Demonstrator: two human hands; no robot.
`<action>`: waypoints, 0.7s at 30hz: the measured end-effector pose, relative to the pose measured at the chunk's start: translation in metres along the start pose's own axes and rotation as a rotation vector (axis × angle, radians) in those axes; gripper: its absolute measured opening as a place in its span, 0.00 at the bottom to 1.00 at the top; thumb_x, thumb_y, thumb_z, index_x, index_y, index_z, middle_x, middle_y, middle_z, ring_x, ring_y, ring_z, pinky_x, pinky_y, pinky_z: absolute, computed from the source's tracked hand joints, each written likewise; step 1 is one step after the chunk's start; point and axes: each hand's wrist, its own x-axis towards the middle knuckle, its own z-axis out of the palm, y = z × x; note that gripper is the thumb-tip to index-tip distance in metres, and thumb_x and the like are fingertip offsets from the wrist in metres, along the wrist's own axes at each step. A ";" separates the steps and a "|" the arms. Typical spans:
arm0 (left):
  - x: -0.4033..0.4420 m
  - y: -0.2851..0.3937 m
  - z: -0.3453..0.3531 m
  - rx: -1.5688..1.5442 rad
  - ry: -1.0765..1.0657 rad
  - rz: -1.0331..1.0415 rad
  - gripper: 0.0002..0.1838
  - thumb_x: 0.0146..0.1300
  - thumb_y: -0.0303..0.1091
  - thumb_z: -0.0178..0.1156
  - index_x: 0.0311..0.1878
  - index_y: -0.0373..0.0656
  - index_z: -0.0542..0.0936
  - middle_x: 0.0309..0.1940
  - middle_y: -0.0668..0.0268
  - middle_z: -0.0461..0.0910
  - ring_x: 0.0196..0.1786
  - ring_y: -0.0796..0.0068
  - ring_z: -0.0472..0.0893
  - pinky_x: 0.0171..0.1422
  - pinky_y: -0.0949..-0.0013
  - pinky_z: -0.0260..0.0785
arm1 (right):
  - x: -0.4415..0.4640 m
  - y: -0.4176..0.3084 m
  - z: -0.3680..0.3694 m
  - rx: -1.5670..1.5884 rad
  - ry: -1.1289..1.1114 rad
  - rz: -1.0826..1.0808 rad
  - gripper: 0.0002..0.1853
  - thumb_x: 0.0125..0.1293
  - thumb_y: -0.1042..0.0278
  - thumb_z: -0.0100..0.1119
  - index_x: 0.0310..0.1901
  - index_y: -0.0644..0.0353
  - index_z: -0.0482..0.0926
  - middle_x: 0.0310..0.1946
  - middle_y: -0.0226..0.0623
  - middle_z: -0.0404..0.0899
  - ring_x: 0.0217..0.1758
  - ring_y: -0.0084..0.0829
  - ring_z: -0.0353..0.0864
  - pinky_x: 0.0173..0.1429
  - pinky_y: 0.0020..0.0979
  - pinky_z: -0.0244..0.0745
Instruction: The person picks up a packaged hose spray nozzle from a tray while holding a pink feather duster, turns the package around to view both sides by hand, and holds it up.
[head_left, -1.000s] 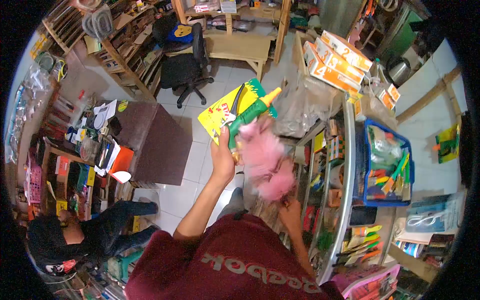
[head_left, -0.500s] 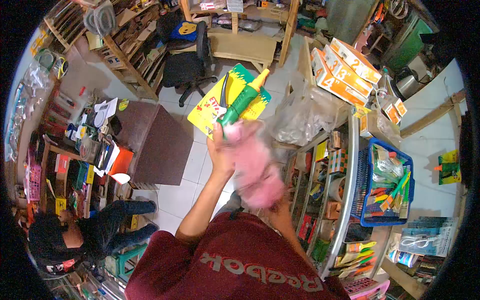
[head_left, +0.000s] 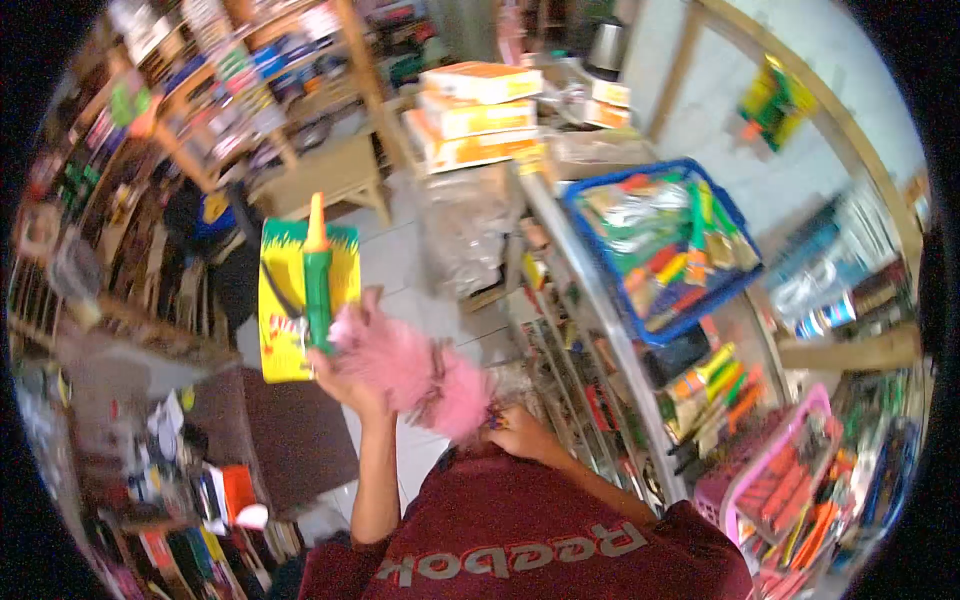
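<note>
My left hand is closed round the lower end of a green tool with an orange nozzle, mounted on a yellow and green card. The card stands nearly upright in front of me. A fluffy pink duster lies across from the tool toward my right side, its upper end against the tool and my left wrist. My right hand is closed on the duster's lower end, near my chest. The image is smeared by motion, and the fingers are partly hidden.
A glass display case runs along my right, bearing a blue basket of packaged tools. Orange and white boxes are stacked beyond it. A pink basket is at lower right. A dark brown desk stands at left.
The view has turned to the right. The carded tool has tipped from slanted to nearly upright, and the duster has shifted with my hands, which keep their holds. The seated person has left the view.
</note>
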 end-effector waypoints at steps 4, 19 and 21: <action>-0.009 -0.035 -0.021 0.461 0.073 0.224 0.29 0.68 0.54 0.41 0.50 0.31 0.68 0.47 0.52 0.71 0.48 0.61 0.76 0.55 0.60 0.70 | -0.040 0.022 0.013 0.158 0.095 0.007 0.16 0.53 0.58 0.61 0.28 0.66 0.74 0.22 0.43 0.76 0.25 0.32 0.73 0.31 0.40 0.66; -0.030 -0.124 0.128 0.552 -0.385 -0.269 0.23 0.68 0.46 0.47 0.52 0.33 0.70 0.42 0.60 0.77 0.41 0.71 0.78 0.41 0.66 0.74 | -0.168 0.080 -0.009 -0.085 0.639 0.177 0.18 0.52 0.63 0.63 0.44 0.60 0.78 0.38 0.48 0.80 0.42 0.45 0.80 0.46 0.39 0.73; -0.013 -0.123 0.162 0.449 -0.539 -0.473 0.23 0.66 0.41 0.51 0.56 0.33 0.66 0.47 0.57 0.75 0.48 0.66 0.78 0.49 0.59 0.76 | -0.172 0.082 -0.014 -0.127 0.682 0.213 0.17 0.52 0.64 0.62 0.44 0.62 0.77 0.37 0.48 0.80 0.42 0.45 0.80 0.46 0.39 0.73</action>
